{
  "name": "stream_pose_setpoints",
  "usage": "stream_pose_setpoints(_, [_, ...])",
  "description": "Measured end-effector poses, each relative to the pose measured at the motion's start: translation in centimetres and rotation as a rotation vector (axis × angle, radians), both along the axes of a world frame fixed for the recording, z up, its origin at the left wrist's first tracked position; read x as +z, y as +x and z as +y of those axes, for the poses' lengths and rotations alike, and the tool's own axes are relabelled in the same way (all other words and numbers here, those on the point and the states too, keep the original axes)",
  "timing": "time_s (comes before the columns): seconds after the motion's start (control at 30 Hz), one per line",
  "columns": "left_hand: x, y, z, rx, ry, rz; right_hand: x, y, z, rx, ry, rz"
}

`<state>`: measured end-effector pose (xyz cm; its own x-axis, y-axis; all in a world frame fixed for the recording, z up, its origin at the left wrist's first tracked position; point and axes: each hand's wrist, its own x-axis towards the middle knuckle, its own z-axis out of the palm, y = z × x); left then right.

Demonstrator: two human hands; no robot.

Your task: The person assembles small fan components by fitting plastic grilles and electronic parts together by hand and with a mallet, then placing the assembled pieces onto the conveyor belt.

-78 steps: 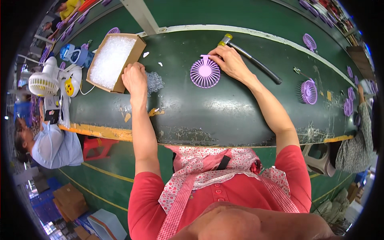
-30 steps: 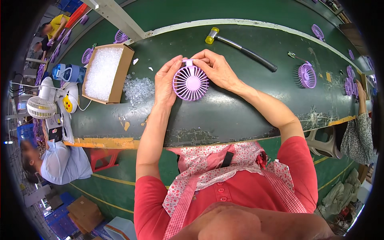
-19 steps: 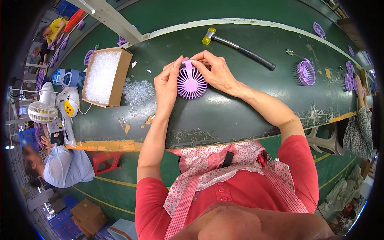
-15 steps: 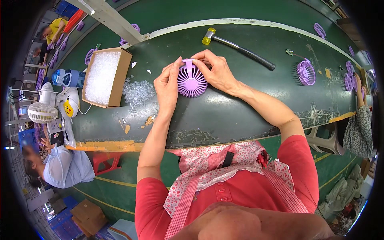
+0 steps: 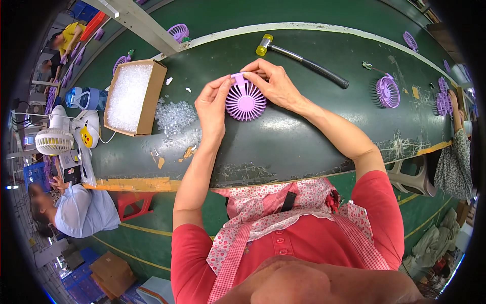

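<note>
Between my hands is a round purple fan housing with radial slats, its short neck pointing away from me. My left hand pinches the left side of the neck with thumb and fingers. From the other side my right hand grips the top of the same neck. The fingertips hide whatever small part may be between them. Left of my hands, small clear plastic pieces lie heaped on the dark green workbench. Beyond my right hand rests a mallet with a yellow head and black handle.
A cardboard box full of clear pieces stands at left, near a white desk fan and a blue jug. Another purple housing lies at right. Co-workers sit at both sides. A metal post rises at the bench's far edge.
The fan housing has shifted and turned slightly to the right in my hands, which keep their hold on its neck. Beyond the bench, purple housings have moved rightward.
</note>
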<state>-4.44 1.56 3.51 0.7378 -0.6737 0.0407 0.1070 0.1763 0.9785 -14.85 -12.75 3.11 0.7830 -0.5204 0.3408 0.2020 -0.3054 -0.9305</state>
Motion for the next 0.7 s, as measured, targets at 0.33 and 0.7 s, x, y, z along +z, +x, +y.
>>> stream_pose_setpoints(0.33, [-1.4, 2.2, 0.1, -0.084, -0.133, 0.287, -0.1, 0.0, 0.5, 0.032, -0.073, -0.011])
stream_pose_setpoints(0.7, [-1.2, 2.1, 0.1, -0.09, -0.115, 0.353, 0.0, -0.1, 0.8, 0.033, -0.056, -0.04])
